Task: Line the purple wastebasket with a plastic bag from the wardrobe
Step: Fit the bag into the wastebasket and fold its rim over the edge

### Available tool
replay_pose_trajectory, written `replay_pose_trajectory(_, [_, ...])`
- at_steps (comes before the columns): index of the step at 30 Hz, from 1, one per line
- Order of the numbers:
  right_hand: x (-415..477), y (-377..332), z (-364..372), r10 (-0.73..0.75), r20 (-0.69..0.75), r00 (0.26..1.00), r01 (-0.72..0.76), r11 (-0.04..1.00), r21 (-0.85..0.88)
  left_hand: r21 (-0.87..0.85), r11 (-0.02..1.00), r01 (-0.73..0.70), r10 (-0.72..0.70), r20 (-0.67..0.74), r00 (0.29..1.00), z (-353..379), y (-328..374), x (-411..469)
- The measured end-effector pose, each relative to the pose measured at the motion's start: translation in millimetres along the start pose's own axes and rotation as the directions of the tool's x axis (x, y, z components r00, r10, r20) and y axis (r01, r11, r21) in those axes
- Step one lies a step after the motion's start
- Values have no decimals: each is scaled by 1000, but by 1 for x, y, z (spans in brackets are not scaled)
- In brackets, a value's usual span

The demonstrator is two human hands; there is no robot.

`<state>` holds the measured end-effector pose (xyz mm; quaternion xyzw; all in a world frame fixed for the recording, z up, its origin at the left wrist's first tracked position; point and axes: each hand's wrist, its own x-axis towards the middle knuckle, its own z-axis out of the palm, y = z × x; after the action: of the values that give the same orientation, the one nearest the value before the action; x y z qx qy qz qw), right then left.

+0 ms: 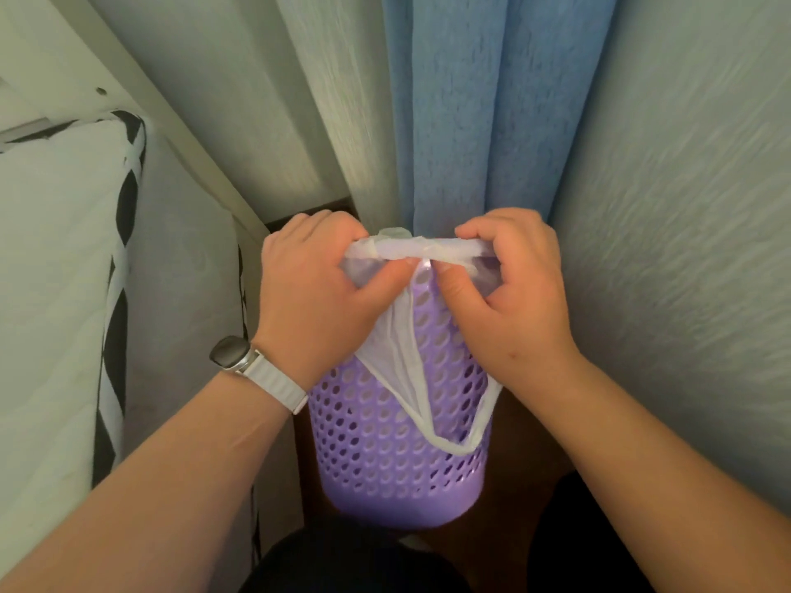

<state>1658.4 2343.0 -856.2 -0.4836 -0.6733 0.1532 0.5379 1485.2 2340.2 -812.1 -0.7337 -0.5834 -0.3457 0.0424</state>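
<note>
The purple wastebasket (pixel 398 455), perforated with oval holes, stands on the dark floor in the middle of the view. A thin white plastic bag (pixel 398 357) is draped over its top, with a handle loop hanging down the near side. My left hand (pixel 316 293) grips the bag's edge at the basket's left rim, thumb pinching the film. My right hand (pixel 513 288) grips the bag at the right rim, fingers curled over the bunched edge. A stretch of bunched film runs between both hands along the far rim. The inside of the basket is hidden.
A blue curtain (pixel 483 104) and pale curtains (pixel 685 207) hang right behind the basket. A white mattress (pixel 51 293) with black-and-white trim and a pale bed frame (pixel 171 134) are at the left. My dark-clothed knees sit at the bottom edge.
</note>
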Motion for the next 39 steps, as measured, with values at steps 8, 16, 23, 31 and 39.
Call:
replay_pose_trajectory(8, [4, 4, -16, 66, -54, 996, -61, 994, 87, -112, 987, 119, -125, -41, 991, -1, 4, -1])
replay_pose_trajectory(16, [8, 3, -20, 135, -93, 987, -128, 989, 76, -153, 986, 60, -52, 53, 997, -2, 8, -1])
replay_pose_trajectory(23, [-3, -7, -9, 82, -51, 995, -88, 990, -114, -46, 990, -130, 133, 63, 989, -2, 14, -4])
replay_pose_trajectory(31, [-3, -3, -15, 15, -68, 998, -19, 998, -58, -114, 993, 6, -5, 6, 1000, -1, 9, -4])
replay_pose_trajectory(39, [5, 6, -23, 111, -87, 990, -103, 991, 91, -268, 962, 57, -50, 32, 998, -1, 7, -6])
